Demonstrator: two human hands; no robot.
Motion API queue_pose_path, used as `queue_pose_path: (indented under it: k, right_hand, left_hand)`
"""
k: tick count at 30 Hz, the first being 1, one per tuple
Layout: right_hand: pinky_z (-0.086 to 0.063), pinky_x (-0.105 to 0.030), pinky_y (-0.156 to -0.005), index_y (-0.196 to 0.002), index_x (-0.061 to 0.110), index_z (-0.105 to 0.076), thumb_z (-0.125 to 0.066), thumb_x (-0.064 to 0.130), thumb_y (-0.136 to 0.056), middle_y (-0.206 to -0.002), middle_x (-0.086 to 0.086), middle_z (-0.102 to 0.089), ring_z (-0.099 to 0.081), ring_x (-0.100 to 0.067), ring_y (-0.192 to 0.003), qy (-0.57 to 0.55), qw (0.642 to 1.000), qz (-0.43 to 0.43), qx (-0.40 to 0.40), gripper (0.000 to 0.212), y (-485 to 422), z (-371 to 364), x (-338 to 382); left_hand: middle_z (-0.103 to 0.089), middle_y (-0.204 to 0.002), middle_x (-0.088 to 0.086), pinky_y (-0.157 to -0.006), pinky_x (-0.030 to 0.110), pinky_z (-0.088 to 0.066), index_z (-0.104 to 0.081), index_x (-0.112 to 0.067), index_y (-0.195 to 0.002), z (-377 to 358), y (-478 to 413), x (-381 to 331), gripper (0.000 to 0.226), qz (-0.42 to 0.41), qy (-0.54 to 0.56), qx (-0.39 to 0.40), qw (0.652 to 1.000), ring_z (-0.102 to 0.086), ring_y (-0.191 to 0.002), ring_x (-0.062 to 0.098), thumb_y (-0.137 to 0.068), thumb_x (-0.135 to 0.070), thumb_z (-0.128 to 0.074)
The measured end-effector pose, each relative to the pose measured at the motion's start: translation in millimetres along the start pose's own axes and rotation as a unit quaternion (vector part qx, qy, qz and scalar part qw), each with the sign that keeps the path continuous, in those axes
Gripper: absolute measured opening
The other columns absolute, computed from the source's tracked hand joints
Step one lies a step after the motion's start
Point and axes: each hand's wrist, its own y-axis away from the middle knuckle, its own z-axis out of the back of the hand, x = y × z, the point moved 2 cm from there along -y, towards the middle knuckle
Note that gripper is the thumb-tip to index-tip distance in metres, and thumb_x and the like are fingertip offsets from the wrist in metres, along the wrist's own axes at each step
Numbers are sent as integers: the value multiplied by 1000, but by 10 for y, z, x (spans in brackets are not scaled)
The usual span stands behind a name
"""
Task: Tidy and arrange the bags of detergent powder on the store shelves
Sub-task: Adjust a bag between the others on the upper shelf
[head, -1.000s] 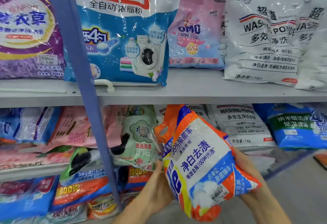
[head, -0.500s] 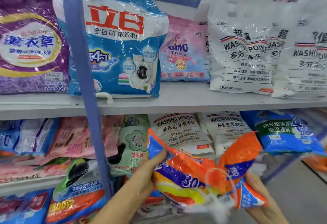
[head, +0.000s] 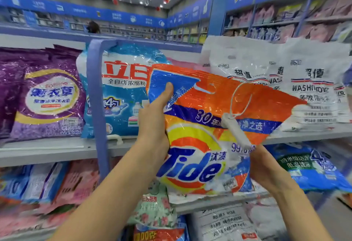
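Note:
An orange Tide detergent bag (head: 200, 145) is held upright in front of the upper shelf (head: 57, 151), its front label facing me. My left hand (head: 154, 124) grips its left edge, thumb lying up across the blue top corner. My right hand (head: 264, 166) holds the bag's lower right side from behind. A white security tag (head: 235, 128) on a cord loop hangs over the bag's front. On the upper shelf stand a purple bag (head: 47, 98), a blue-and-white bag (head: 123, 92) and white washing-powder bags (head: 308, 88), partly covered by the Tide bag.
A blue upright post (head: 99, 107) of the rack stands just left of my left hand. The lower shelves hold pink bags (head: 76, 179), a blue bag (head: 308, 166) and white bags (head: 224, 221). More store shelving fills the background.
The Tide bag has been turned from lying sideways low down to upright with its logo facing me, and raised to the upper shelf's height. The view has tilted upward.

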Motion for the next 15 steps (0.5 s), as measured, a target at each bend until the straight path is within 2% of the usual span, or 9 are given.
queue_pose_path:
  k: [2, 4, 6, 8, 10, 11, 13, 15]
  right_hand:
    - [-58, -36, -74, -128, 14, -52, -87, 62, -34, -121, -13, -64, -67, -24, -99, -7, 998, 60, 12, 111, -145, -83, 321]
    - [-57, -35, -72, -111, 17, -67, -86, 63, -37, -108, -8, -70, -69, -22, -94, -43, 993, 109, 12, 88, -290, -183, 598]
    - [-53, -44, -82, -96, 20, -73, -81, 67, -44, -106, -10, -71, -67, -27, -99, -22, 989, 140, -38, 70, -480, -224, 787]
    - [-49, -50, -90, -85, 13, -72, -69, 74, -58, -100, -14, -70, -65, -32, -100, 34, 974, 182, -126, 67, -684, -208, 945]
    - [-47, -40, -76, -75, -4, -58, -57, 73, -71, -75, -15, -59, -60, -25, -77, 100, 954, 210, -191, 78, -884, -162, 1059]
    - [-41, -32, -66, -70, -7, -49, -52, 69, -78, -67, -12, -48, -49, -21, -67, 126, 946, 218, -202, 77, -974, -166, 1105]
    - [-30, -25, -53, -67, 3, -45, -44, 53, -91, -60, -6, -39, -38, -16, -61, 178, 937, 212, -215, 55, -1107, -148, 1079]
    - [-35, -21, -49, -79, 3, -56, -40, 36, -99, -60, -4, -48, -43, -18, -58, 183, 940, 171, -231, 42, -1201, -54, 910]
  left_hand:
    - [-69, -107, 20, -86, 66, -47, -70, -14, -109, -169, -146, -163, 77, 0, -1, -7, 1000, -65, -98, 44, -46, -57, -85]
    - [-66, -110, 25, -85, 70, -44, -68, -12, -113, -286, -324, -264, 96, -12, 19, -38, 999, -62, -101, 49, -35, -63, -86]
    - [-69, -104, 18, -84, 67, -47, -67, -10, -110, -385, -483, -318, 98, -37, 35, -77, 996, -66, -94, 42, -30, -64, -85]
    - [-70, -96, 9, -81, 50, -54, -64, -13, -98, -495, -594, -377, 82, -80, 36, -117, 989, -68, -88, 31, -38, -65, -82]
    - [-55, -79, -4, -73, 27, -47, -51, -17, -77, -616, -669, -419, 48, -155, 4, -133, 979, -55, -72, 10, -66, -55, -76]
    - [-48, -77, -8, -69, 22, -42, -45, -20, -73, -649, -731, -428, 38, -197, -31, -129, 971, -47, -69, 6, -79, -48, -70]
    - [-51, -84, -9, -73, 25, -43, -51, -20, -80, -643, -867, -417, 27, -270, -131, -121, 946, -49, -75, 8, -88, -43, -61]
    - [-57, -76, -5, -66, 32, -44, -57, -17, -82, -532, -1053, -357, 26, -338, -250, -116, 900, -54, -72, 15, -88, -42, -60]
